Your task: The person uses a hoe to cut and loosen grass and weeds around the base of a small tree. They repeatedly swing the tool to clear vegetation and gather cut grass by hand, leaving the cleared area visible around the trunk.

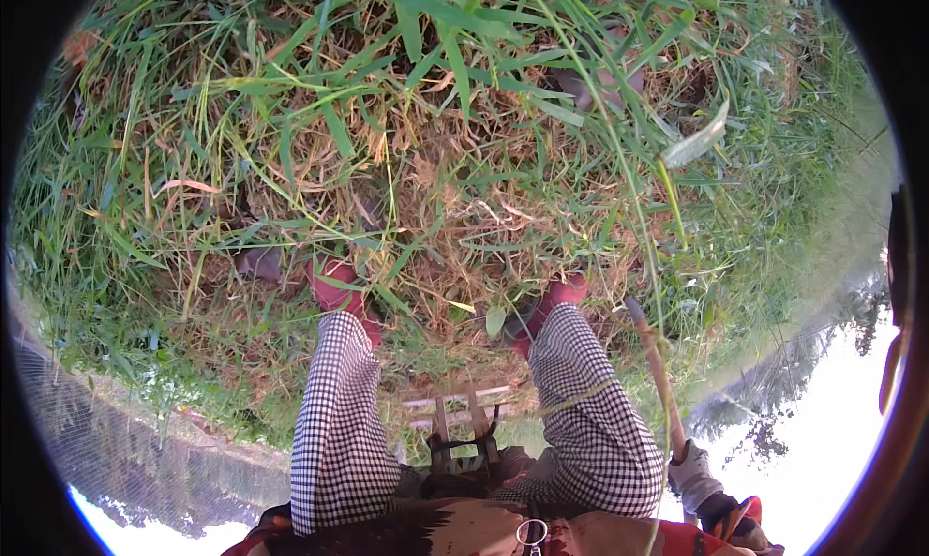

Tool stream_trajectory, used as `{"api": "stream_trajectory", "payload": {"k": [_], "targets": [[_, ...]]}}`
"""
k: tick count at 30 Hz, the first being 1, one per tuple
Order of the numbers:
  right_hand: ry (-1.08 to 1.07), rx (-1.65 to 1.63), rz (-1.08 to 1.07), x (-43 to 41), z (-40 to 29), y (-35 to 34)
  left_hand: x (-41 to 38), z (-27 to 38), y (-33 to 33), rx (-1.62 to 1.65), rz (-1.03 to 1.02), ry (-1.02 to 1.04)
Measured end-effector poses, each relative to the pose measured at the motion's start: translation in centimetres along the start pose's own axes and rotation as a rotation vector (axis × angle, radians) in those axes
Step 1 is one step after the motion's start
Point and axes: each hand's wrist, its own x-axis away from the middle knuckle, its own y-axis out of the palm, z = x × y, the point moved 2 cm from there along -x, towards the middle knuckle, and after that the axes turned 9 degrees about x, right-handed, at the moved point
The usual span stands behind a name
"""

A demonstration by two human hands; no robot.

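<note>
Low at the right, my right hand (693, 476) wears a pale glove and is closed round one end of a wooden stick or tool handle (660, 382). Its far end is grey and lies against the grass beside my right foot; I cannot tell whether that tip is metal. My left hand is out of view. Before me spreads a patch of green and dry cut-looking grass (428, 186). My feet, in dark red footwear (337, 286), stand apart on it. A long thin grass stem (639, 215) runs down the view, passing in front of the handle.
Between my checked trouser legs (341, 418), a frame of wooden slats (475, 418) with a dark strap shows behind me. Grey flat pieces (260, 263) lie partly under the grass. Mesh fencing (87, 418) stands at the left. Tall blades (457, 62) lean close to the camera.
</note>
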Motion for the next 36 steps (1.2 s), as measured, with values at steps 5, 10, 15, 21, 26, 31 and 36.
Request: {"api": "stream_trajectory", "payload": {"k": [5, 10, 15, 21, 26, 31, 36], "targets": [[-0.132, 0.099, 0.057, -2.5, -0.7, -3.3, 1.2, 2.0, -0.4, 0.016, 0.088, 0.032], [-0.116, 0.081, 0.096, -2.5, 3.3, 1.4, 0.6, 2.2, 1.9, -0.046, -0.006, 0.000], [-0.186, 0.213, 0.154, -4.1, 4.2, 2.3, 1.8, 3.5, 1.6, -0.094, 0.004, 0.019], [-0.195, 0.173, 0.241, -6.2, 5.8, 7.7, 3.1, 4.2, 1.7, -0.216, -0.059, 0.036], [-0.207, 0.162, 0.395, -8.6, 6.8, 12.5, 3.1, 5.2, -0.5, -0.421, -0.179, 0.068], [-0.169, 0.155, 0.623, -9.5, 6.9, 18.4, 2.9, 11.8, -8.8, -0.776, -0.279, 0.133], [-0.141, 0.034, 0.525, -4.6, 4.0, 18.1, 5.8, 16.1, -8.9, -0.881, -0.479, 0.248]]}}
